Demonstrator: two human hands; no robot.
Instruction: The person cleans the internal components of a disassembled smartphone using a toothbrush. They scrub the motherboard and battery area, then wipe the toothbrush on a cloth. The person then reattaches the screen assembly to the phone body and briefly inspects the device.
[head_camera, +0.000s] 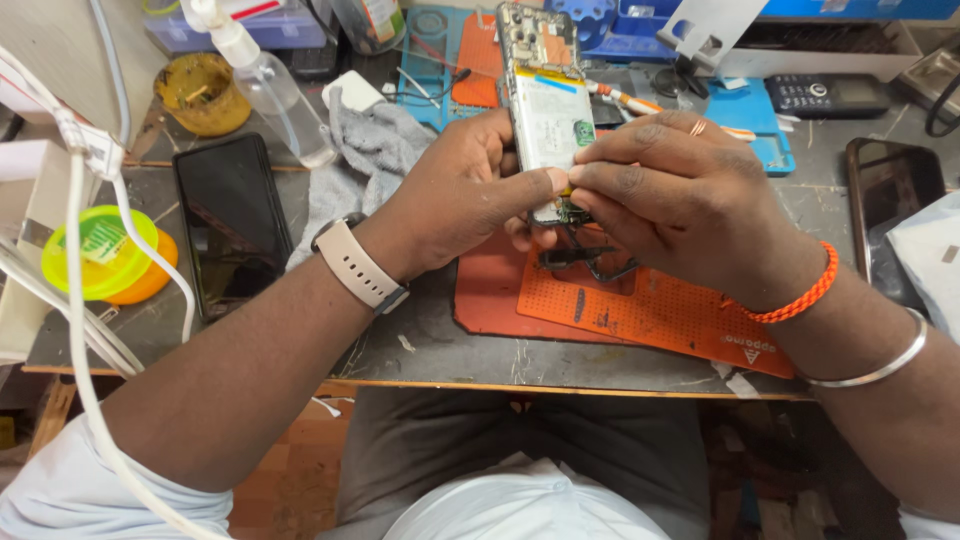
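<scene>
A grey tabletop (440, 345) carries two orange work mats (650, 305) overlapped near its front edge, a grey cloth (375, 150) behind them, and two dark phones: one (232, 225) toward the left edge, one (885, 205) toward the right. Above the mats, both hands hold one opened phone (548, 110), back cover off. The left hand (455, 195) grips its left side; the right hand (680, 195) pinches at its lower end, perhaps a small part. One yellow-green lid (100, 250) lies far left.
</scene>
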